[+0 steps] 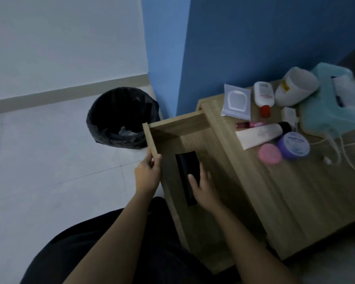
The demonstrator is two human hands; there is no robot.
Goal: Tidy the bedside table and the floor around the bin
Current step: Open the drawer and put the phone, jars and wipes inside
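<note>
Currently: left hand (pixel 149 173) grips the front panel (pixel 151 138) of the pulled-out drawer (pixel 193 140), thumb and fingers pinching its top edge. Right hand (pixel 203 187) lies inside the drawer, fingers extended, resting on a flat black case (pixel 186 171); no closed grasp seen. Bedside table (pixel 295 197) top carries a white tube (pixel 260 134), purple jar (pixel 293 145), pink lid (pixel 270 153) and white cable (pixel 336 148). Bin (pixel 119 117), black liner, stands on the floor left of the drawer, crumpled scraps inside.

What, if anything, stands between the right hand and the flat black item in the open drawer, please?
Nothing visible does. The right hand touches the black item in the drawer, thumb lying across it. The left hand grips the drawer front, clear of it.
</note>
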